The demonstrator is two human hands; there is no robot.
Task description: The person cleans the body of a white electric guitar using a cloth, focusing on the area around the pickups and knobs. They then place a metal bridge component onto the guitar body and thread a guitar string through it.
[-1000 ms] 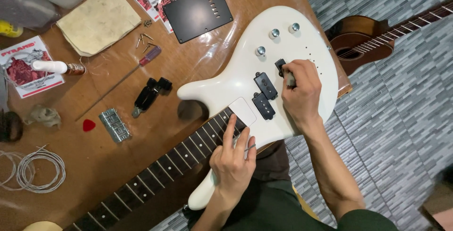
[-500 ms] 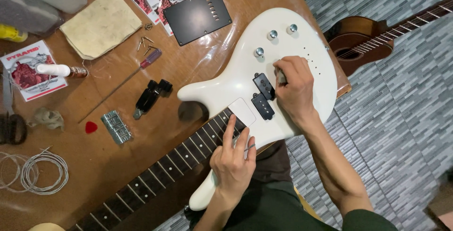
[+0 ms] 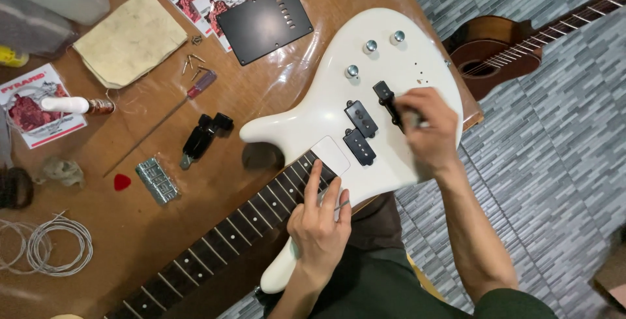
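While the left hand (image 3: 319, 224) is lying flat and open on the fretboard (image 3: 222, 241), pinning the white bass guitar (image 3: 339, 107) at the surface's right edge w/ its lower body overhanging the front, the right hand (image 3: 427, 130) is closing its fingers round a small grey tool beside the rear black pickup (image 3: 386, 97). Best keeping the body steady and strokes short, light, so the finish isn't getting scratched.

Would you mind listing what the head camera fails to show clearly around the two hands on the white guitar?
- Right hand: motion-blurred; what its fingers grip beside the black pickup is unclear.
- Left hand: covers the fretboard end; a thin metal piece at its fingers is too small to identify.
- White guitar: lower horn partly behind the left hand.
- Brown guitar: neck cut off by the right edge.
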